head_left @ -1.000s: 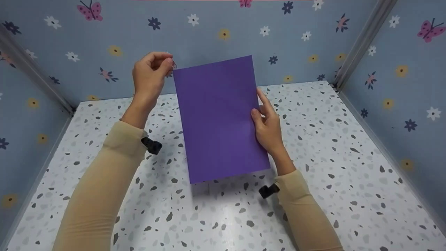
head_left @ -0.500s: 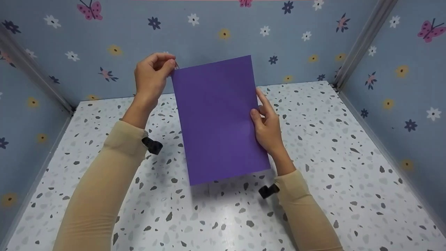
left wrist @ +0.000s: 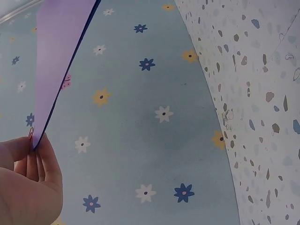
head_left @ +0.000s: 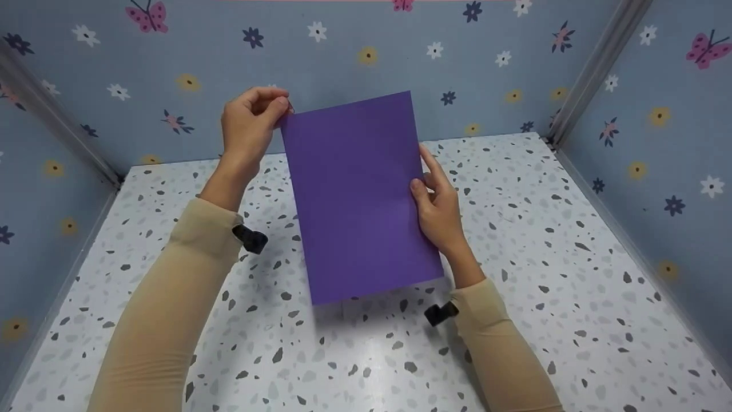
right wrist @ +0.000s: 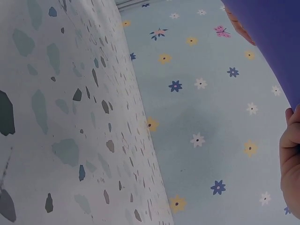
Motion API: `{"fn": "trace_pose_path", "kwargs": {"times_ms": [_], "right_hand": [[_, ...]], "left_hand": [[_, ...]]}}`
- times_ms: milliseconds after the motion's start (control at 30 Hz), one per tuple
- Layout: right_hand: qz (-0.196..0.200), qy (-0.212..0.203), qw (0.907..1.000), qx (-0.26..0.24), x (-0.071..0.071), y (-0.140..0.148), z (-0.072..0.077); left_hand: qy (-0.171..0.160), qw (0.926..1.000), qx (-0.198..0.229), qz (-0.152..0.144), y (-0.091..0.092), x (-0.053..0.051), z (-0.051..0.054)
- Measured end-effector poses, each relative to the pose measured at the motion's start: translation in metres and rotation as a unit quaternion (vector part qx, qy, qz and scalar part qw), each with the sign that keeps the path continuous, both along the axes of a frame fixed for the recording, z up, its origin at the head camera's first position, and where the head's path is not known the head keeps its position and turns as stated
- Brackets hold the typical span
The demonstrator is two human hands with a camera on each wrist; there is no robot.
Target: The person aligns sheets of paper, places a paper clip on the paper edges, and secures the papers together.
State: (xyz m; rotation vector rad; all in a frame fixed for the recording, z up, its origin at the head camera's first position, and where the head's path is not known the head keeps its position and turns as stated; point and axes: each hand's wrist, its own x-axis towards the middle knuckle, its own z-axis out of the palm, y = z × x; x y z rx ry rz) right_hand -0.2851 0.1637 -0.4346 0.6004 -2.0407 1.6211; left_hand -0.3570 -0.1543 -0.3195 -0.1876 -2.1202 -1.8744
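A purple sheet of paper [head_left: 363, 197] is held up tilted above the table. My left hand [head_left: 247, 129] pinches a small reddish paper clip [head_left: 292, 107] at the sheet's upper left corner. In the left wrist view the clip [left wrist: 31, 133] shows between thumb and fingers, against the corner of the sheet [left wrist: 58, 61]; how far it sits over the edge cannot be told. My right hand [head_left: 440, 214] grips the sheet's right edge, thumb on the front and the other fingers mostly hidden behind. The right wrist view catches that hand [right wrist: 291, 159] only partly, at its right border.
A white speckled table [head_left: 366, 366] lies beneath the hands. Blue walls [head_left: 320, 63] printed with flowers and butterflies stand at the back and both sides. Each wrist, in a beige sleeve [head_left: 166, 297], carries a small black camera [head_left: 250, 238].
My left hand has moved slightly right, bringing the paper clip from beside the sheet onto its upper left corner. The sheet has shifted a little left; my right hand keeps its grip.
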Motion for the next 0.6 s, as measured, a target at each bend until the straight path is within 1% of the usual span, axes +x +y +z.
{"fn": "trace_pose_path", "kwargs": {"times_ms": [167,267,400,600], "right_hand": [[-0.005,0.001,1.0000,0.002,0.0000,0.0000,0.0003],[-0.004,0.001,1.0000,0.001,0.0002,-0.0001,0.0006],[-0.007,0.004,1.0000,0.001,0.0008,-0.0003,0.0010],[0.000,0.015,0.9999,-0.002,0.0007,0.0000,0.0009]], "left_hand": [[-0.007,1.0000,-0.002,-0.001,-0.0002,0.0000,-0.0012],[-0.008,0.9999,-0.012,0.003,-0.0003,0.0004,-0.0017],[-0.005,0.9996,-0.026,0.007,-0.0004,0.0005,-0.0019],[-0.001,0.9994,-0.031,0.011,-0.0007,-0.0002,-0.0023]]}}
